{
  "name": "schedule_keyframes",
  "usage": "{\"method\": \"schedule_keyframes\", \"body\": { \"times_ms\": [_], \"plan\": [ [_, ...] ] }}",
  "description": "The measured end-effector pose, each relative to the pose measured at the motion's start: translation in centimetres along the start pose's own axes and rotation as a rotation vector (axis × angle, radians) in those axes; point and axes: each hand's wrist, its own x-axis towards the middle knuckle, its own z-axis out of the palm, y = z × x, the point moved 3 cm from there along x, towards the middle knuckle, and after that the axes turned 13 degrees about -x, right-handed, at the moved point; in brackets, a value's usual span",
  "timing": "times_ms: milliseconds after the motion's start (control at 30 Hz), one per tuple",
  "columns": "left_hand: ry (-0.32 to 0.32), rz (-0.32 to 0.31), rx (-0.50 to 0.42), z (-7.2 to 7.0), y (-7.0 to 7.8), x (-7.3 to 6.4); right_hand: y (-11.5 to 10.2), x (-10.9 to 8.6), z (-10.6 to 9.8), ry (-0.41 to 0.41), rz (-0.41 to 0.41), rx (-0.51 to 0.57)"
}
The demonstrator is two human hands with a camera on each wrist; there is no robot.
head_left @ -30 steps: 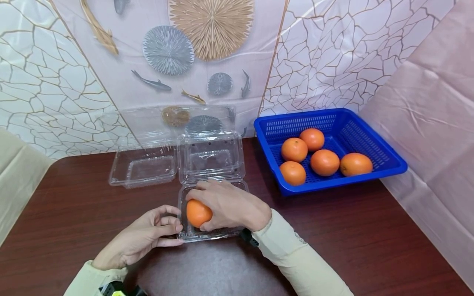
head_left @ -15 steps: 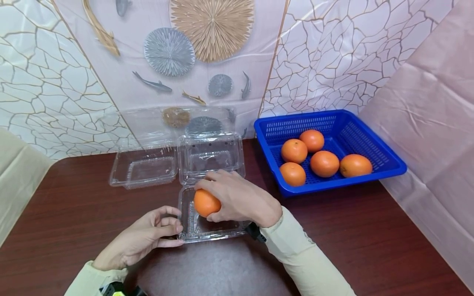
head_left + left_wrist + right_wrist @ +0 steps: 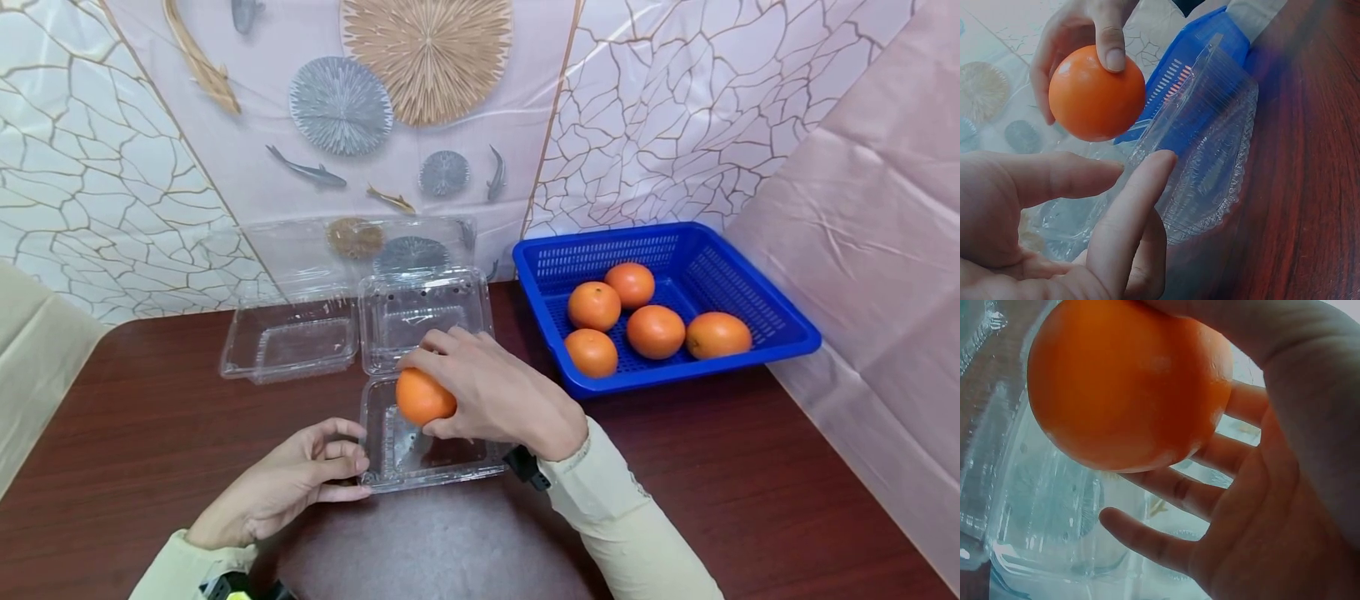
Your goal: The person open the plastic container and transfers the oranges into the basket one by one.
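Observation:
An orange (image 3: pixel 424 397) is held in my right hand (image 3: pixel 498 387), above the near half of an open clear plastic clamshell container (image 3: pixel 397 482). In the right wrist view the thumb and fingers curve around the orange (image 3: pixel 1129 387), and the little finger stands away from it. My left hand (image 3: pixel 300 475) is at the container's left edge, its fingers loosely bent and the tips at the rim. The left wrist view shows those fingers (image 3: pixel 1129 219) beside the clear wall (image 3: pixel 1204 156), with the held orange (image 3: pixel 1097 94) beyond.
At the right, a blue plastic basket (image 3: pixel 780 342) bears several oranges (image 3: pixel 656 332). A second clear open container (image 3: pixel 300 337) stands back left, its lid leaning against the patterned wall sheet (image 3: pixel 442 50). Everything stands on a dark red-brown table (image 3: pixel 172 400).
My right hand has lifted the orange up from inside the container and moved it slightly right and away from me. The left hand has stayed at the container's edge.

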Motion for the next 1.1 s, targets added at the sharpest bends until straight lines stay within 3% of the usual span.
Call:
{"method": "schedule_keyframes", "body": {
  "times_ms": [400,1100],
  "plan": [
    [-0.007,0.001,0.001,-0.2,-0.1,-0.1,0.3,-0.1,-0.7,0.032,0.001,-0.016],
    [-0.004,-0.004,0.003,0.1,0.0,0.1,2.7,-1.2,-1.8,0.062,0.091,0.040]
  ]
}}
